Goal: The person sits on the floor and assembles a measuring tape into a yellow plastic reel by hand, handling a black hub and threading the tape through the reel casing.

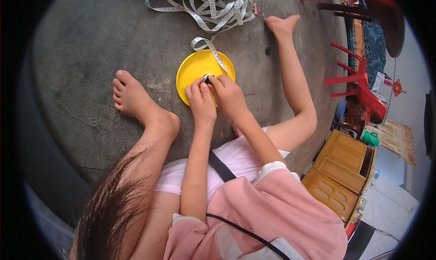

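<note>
My left hand and my right hand meet over a round yellow plate-like dish on the floor between my legs. Both are closed, fingertips pinching a small black round piece with a pale rim. Whether that rim is wound tape I cannot tell. A white measuring tape curls over the dish's far edge and runs down to my right fingers. Beyond the dish lies a loose tangle of tape.
Grey concrete floor surrounds me. My bare feet rest on either side of the dish. At the right stand red plastic chairs, a wooden cabinet and a green container. A black cable crosses my pink top.
</note>
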Motion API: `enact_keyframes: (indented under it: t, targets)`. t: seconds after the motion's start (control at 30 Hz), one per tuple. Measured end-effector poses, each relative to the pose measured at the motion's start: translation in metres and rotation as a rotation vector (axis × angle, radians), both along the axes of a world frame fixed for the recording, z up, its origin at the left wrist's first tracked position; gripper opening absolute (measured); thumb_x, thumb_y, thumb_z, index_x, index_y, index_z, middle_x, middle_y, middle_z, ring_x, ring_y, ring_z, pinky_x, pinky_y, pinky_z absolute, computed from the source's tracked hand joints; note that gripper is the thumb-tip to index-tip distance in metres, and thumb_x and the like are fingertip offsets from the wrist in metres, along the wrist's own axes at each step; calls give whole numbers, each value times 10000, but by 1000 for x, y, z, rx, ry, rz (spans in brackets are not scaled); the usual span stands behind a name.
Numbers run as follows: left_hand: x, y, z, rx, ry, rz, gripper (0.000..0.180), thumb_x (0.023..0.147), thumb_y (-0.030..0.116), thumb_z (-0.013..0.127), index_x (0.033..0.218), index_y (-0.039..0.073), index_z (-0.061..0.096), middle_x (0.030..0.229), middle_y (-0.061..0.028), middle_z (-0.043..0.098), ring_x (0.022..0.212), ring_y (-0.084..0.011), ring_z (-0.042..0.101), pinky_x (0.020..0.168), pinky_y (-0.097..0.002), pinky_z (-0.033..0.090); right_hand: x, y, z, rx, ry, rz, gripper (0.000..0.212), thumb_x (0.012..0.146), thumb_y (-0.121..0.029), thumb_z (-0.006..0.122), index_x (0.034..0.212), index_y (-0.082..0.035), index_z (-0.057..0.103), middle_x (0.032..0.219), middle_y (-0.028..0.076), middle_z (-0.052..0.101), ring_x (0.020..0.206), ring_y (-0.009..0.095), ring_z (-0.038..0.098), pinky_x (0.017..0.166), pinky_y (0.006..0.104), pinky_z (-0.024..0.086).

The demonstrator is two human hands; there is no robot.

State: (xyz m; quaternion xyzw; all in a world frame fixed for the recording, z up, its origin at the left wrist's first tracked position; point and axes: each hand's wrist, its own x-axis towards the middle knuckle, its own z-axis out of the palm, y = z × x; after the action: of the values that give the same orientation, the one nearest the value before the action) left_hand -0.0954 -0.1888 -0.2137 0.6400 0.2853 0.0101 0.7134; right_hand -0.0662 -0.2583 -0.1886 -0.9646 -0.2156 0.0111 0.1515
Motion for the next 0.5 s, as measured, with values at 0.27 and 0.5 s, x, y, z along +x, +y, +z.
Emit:
enact_keyframes:
  t: [0.27, 0.5]
  targets:
    - [1, 0, 0, -3, -1, -28, 230, 805, 149, 345, 919, -21, 451, 922, -151, 394, 854, -261, 420, 778, -324, 333, 33, -20, 9, -182, -62, 592, 234, 618, -100, 490, 842, -37, 519, 689, 31, 466, 649, 158, 475, 573, 259, 382]
    - [0, 1, 1, 51, -14, -61, 227, 807, 147, 343, 930, -18, 441, 918, -153, 393, 841, -250, 423, 758, -319, 344, 49, -21, 7, -272, -113, 786, 160, 622, -134, 489, 764, -63, 504, 662, 11, 452, 641, 137, 461, 530, 245, 359]
